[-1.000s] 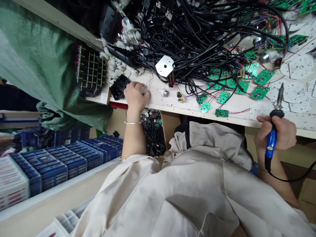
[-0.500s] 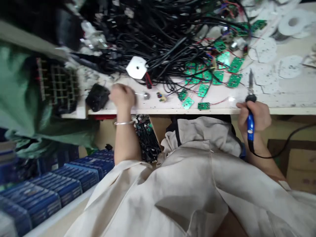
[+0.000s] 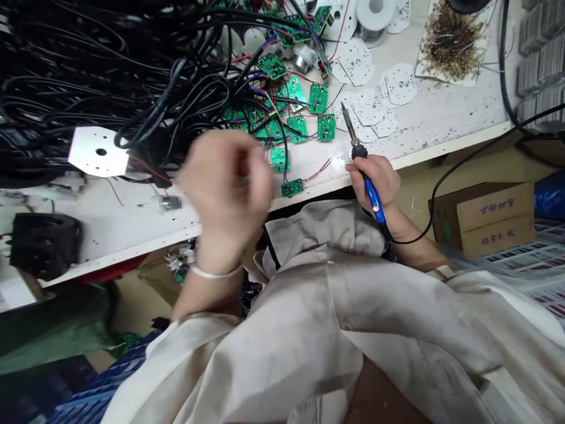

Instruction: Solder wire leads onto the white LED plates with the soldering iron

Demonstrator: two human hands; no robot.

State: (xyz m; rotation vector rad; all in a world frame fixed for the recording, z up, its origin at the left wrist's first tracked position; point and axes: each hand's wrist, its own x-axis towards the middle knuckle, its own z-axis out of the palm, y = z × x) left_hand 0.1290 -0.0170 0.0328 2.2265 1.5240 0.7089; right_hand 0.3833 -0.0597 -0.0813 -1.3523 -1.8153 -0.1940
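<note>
My right hand (image 3: 377,182) is closed round the blue handle of a soldering iron (image 3: 372,197), its metal tip pointing away over the bench. Beneath my right fingertips lies a small white round piece (image 3: 338,163) with thin red wires running to a green circuit board (image 3: 292,187). My left hand (image 3: 227,176) is smeared by motion above the bench, left of that board. Its fingers look curled, but whether they hold anything cannot be made out. More green circuit boards (image 3: 298,128) lie wired together beyond both hands.
A heap of black cables (image 3: 145,88) covers the back left, with a white octagonal plate (image 3: 86,151) before it. White perforated discs (image 3: 366,106), a solder spool (image 3: 375,17) and a scorched pad (image 3: 454,38) are at the back right. A black housing (image 3: 44,244) sits by the left front edge.
My left hand has moved right and away from the black housing, towards the green boards. The view has turned to the right. My right hand still holds the soldering iron.
</note>
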